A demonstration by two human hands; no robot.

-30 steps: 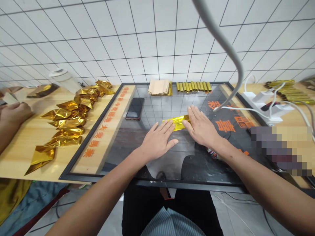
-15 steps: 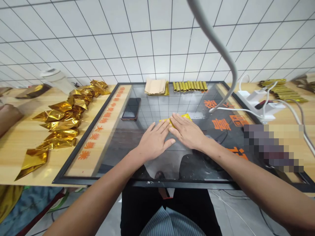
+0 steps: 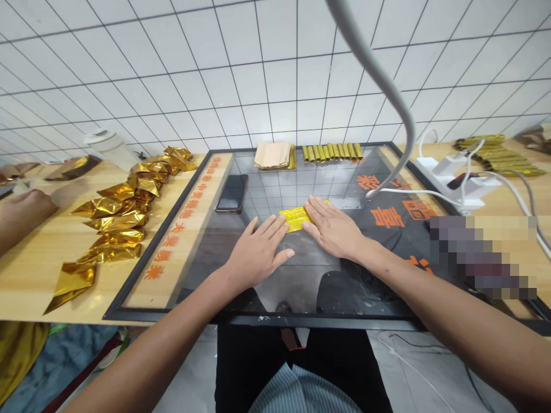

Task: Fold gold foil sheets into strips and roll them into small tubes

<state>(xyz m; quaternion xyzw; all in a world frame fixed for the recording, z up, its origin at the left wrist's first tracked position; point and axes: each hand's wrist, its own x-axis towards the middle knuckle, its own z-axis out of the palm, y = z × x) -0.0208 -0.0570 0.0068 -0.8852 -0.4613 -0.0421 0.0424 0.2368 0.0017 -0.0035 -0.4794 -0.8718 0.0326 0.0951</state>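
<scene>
A piece of shiny yellow-gold paper [image 3: 295,219] lies flat on the black-framed glass panel [image 3: 275,287] in front of me. My right hand [image 3: 333,228] rests palm down over its right part, fingers stretched out, hiding that end. At the paper's left edge is my left hand [image 3: 260,248], flat with its fingers extended and thumb apart; the fingertips reach the edge. Neither hand grips anything. Beyond them, near the panel's far edge, stand a stack of tan paper sheets [image 3: 272,155] and a row of small gold paper rolls [image 3: 333,152].
A phone [image 3: 232,193] lies on the panel's left. Folded gold foil pieces [image 3: 114,221] line the wooden table, with another person's hand [image 3: 26,212] beyond. A grey flexible tube [image 3: 383,74] hangs at right, near a white power strip [image 3: 451,183] with cables and more gold rolls [image 3: 499,158].
My left hand has slid left and my right hand slightly right, so they are farther apart. More of the gold paper shows between them. The view has shifted slightly.
</scene>
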